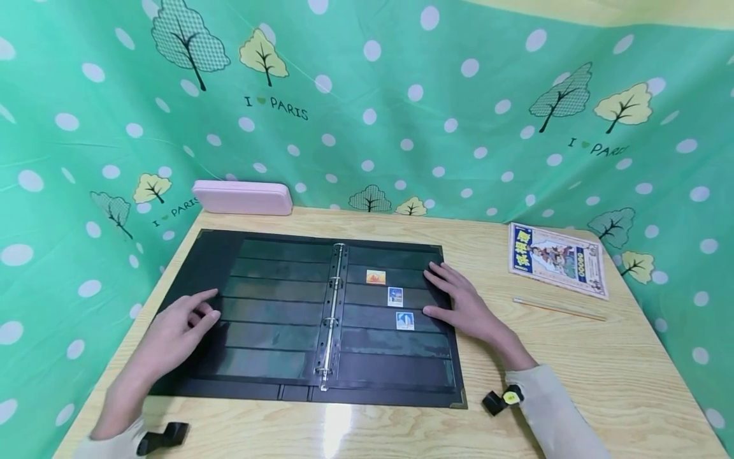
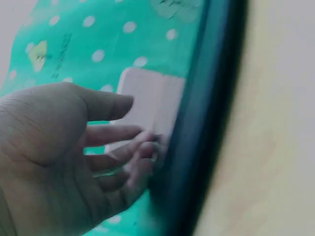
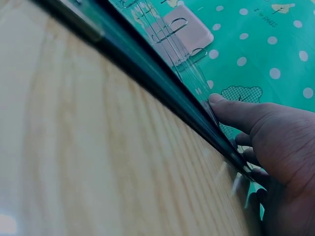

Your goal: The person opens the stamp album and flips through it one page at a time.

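A black ring-binder stamp album [image 1: 395, 370] lies spread on the table, its metal rings [image 1: 329, 319] running down the middle. Three small stamps sit in the right page's strips: an orange one [image 1: 375, 277], a blue-and-white one [image 1: 395, 296] and a lower blue one [image 1: 404, 320]. Over the album's left side is my left hand [image 1: 178, 331], its fingers loosely bent and holding nothing. My right hand [image 1: 461, 303] rests at the album's right edge, fingers extended. In the right wrist view, that thumb [image 3: 231, 108] lies against the album's edge; some fingertips are hidden.
A pink case [image 1: 243, 197] stands at the back left, by the polka-dot cloth [image 1: 367, 121]. On the right are a printed booklet [image 1: 556, 260] and a thin wooden stick [image 1: 559, 308], which may be a pencil. Light reflects off the table's front [image 1: 401, 433].
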A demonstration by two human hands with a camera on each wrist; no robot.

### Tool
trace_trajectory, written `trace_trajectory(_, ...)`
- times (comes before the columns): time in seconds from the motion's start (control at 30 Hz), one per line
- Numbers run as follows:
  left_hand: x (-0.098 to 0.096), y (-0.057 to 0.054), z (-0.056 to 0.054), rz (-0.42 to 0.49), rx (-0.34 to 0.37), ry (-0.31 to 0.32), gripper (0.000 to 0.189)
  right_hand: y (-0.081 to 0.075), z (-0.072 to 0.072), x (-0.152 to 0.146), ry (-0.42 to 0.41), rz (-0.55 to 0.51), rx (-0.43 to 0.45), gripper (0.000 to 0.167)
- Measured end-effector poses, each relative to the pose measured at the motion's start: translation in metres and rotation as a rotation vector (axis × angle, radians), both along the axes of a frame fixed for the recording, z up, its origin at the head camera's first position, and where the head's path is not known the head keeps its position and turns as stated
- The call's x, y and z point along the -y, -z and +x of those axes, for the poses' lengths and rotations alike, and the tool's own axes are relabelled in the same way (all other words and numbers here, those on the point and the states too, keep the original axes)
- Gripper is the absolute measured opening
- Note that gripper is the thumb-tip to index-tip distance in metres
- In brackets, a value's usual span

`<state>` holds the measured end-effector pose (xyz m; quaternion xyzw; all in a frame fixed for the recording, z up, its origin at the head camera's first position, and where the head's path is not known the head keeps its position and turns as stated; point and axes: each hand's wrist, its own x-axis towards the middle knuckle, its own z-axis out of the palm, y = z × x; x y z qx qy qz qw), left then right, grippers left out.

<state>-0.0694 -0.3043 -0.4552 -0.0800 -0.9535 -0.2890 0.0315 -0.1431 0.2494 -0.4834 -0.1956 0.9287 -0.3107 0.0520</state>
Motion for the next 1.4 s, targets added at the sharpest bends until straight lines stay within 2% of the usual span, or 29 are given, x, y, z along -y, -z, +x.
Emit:
trace_trajectory(0.1, -0.016, 0.005, 0.001, -0.015, -0.115, 0.045, 0.062, 0.001, 0.000, 0.000, -0.002, 0.010, -0.014, 0.081)
trace_trajectory(0.2, -0.032, 0.006, 0.003, -0.024, -0.155, 0.099, 0.071, 0.001, -0.001, -0.001, -0.008, 0.022, -0.031, 0.081)
trace_trajectory(0.4, -0.055, 0.006, 0.008, -0.037, -0.031, 0.168, 0.073, 0.002, -0.003, -0.003, -0.008, 0.046, -0.065, 0.087)
trace_trajectory(0.57, -0.060, 0.008, 0.010, -0.061, 0.040, 0.171, 0.074, 0.005, -0.004, -0.005, 0.036, 0.041, -0.054, 0.101)
trace_trajectory(0.83, -0.060, 0.011, 0.009, -0.066, 0.052, 0.159, 0.077, 0.006, -0.009, -0.007, 0.053, 0.107, -0.071, 0.116)
trace_trajectory(1.2, -0.061, 0.011, 0.008, -0.072, 0.052, 0.165, 0.079, 0.003, -0.011, -0.007, 0.068, 0.200, -0.018, 0.120)
trace_trajectory(1.4, -0.059, 0.013, 0.008, -0.075, 0.038, 0.166, 0.080, 0.003, -0.011, -0.005, 0.054, 0.188, -0.014, 0.119)
